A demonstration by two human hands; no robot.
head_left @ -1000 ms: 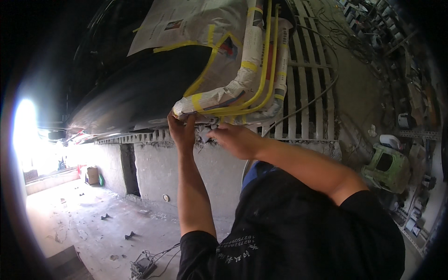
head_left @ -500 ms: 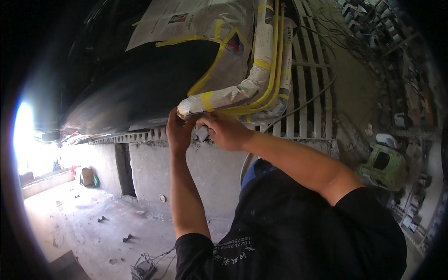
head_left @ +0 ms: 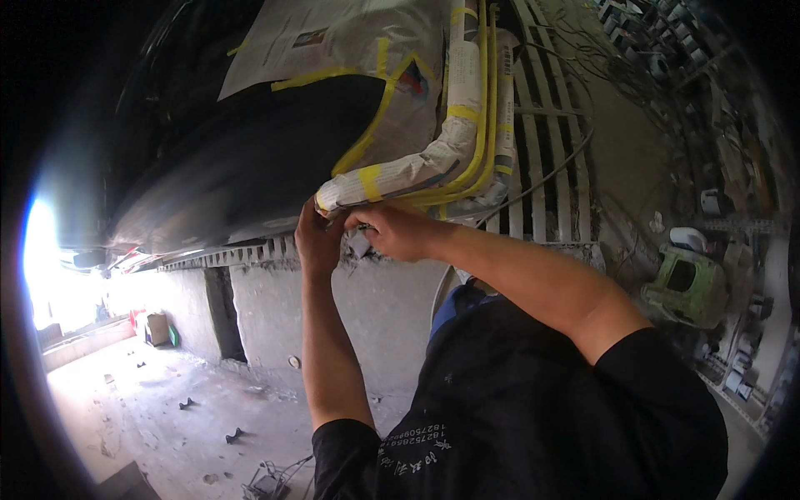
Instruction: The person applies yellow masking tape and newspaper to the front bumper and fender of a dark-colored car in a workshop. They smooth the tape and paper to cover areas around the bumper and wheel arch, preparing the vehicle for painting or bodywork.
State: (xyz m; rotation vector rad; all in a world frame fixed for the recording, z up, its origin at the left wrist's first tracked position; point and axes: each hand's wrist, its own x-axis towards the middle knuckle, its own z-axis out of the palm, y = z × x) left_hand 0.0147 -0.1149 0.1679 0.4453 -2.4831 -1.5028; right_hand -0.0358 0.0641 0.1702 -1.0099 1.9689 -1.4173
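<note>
A long tube-like roll wrapped in masking paper (head_left: 400, 171) curves down along the edge of a glossy dark panel, which looks like vehicle bodywork (head_left: 258, 158). Yellow tape bands it. My left hand (head_left: 317, 242) is at the roll's near end, its fingers closed against it from below. Close beside it, my right hand (head_left: 404, 233) is curled with thumb and fingers together under the roll; what it pinches is hidden. A small pale grey scrap (head_left: 359, 244) shows below the right fingertips. Taped masking paper (head_left: 292, 42) covers part of the panel above.
Slatted grating (head_left: 550, 167) lies right of the wrapped roll, with a cable (head_left: 557, 171) across it. A green plastic container (head_left: 687, 287) stands farther right. Below are a concrete wall (head_left: 275, 308) and a pale floor (head_left: 167, 417) with small dark pieces.
My right hand has shifted slightly left, nearer my left hand. The left hand stays at the roll's end. The view has moved a little.
</note>
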